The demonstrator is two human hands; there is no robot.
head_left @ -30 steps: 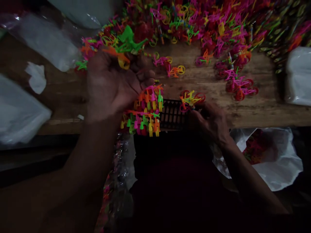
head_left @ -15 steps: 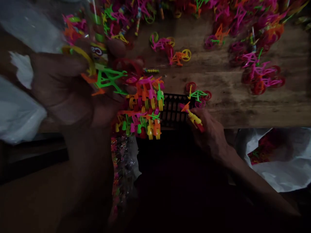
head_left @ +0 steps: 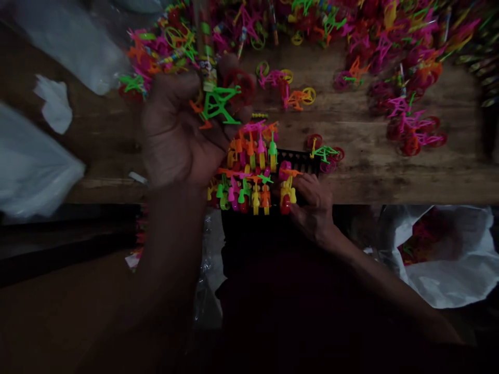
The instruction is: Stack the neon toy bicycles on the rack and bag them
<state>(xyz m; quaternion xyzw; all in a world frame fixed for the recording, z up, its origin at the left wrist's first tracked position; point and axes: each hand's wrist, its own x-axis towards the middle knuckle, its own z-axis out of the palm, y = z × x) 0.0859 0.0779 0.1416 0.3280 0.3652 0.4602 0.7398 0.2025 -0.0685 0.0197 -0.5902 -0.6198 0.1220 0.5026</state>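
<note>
Right hand has set its toy bike onto the black rack

Toy bicycle frame in left hand: bright green, with orange bits beside it. Toy at right hand: yellow with a red wheel. Rack: black grid. Racked toys: orange, pink, yellow, green, red mixed. Heap: mostly pink and red, some green, yellow. Table: brown wood grain. Bags: white.

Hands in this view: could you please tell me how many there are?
2: the left hand, raised, grips a green toy bicycle; the right hand rests at the black rack's near edge.
</note>
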